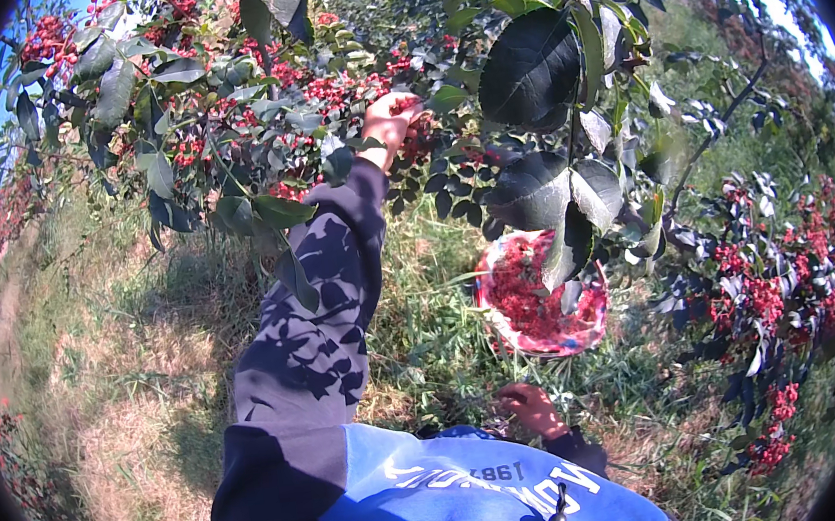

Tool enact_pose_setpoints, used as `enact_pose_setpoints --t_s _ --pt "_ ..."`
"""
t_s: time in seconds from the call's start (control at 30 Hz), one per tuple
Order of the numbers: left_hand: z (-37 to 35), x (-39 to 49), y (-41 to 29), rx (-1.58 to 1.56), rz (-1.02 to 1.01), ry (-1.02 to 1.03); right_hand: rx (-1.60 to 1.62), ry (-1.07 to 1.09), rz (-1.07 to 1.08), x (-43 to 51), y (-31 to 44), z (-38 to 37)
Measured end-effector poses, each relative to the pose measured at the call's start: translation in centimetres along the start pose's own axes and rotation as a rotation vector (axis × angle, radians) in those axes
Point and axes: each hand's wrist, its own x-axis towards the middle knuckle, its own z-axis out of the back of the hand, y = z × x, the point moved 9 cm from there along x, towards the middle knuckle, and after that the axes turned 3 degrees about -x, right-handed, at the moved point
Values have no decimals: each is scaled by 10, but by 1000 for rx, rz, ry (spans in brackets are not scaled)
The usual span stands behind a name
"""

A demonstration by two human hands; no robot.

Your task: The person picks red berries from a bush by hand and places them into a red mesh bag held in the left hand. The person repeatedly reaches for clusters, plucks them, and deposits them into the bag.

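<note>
My left hand (389, 124) reaches up into the shrub, its bent fingers at a cluster of small red berries (417, 140); leaves and shade hide whether it grips any. Low before my body, in shadow, is my right hand (534, 409), fingers curled, with no object clearly visible in it. Between the two hands, to the right, a round container (495, 321) with a pinkish-red rim stands on the grass, holding many red berries. Large dark green leaves (531, 69) hang close to the camera and cover part of its right side.
More branches with red berry clusters (764, 299) hang at the right. Leafy twigs (177, 69) with berries spread over the upper left. A bare curved branch (730, 106) crosses at the right. Dry and green grass (129, 394) covers the ground; further shrubs line the far left.
</note>
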Motion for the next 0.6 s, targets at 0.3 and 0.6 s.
enact_pose_setpoints --t_s 0.3,0.6 --pt "31 -103 24 -744 211 -194 -8 -22 93 6 4 -6" --pt "26 -161 54 -1326 348 -144 120 93 91 30 46 -20"
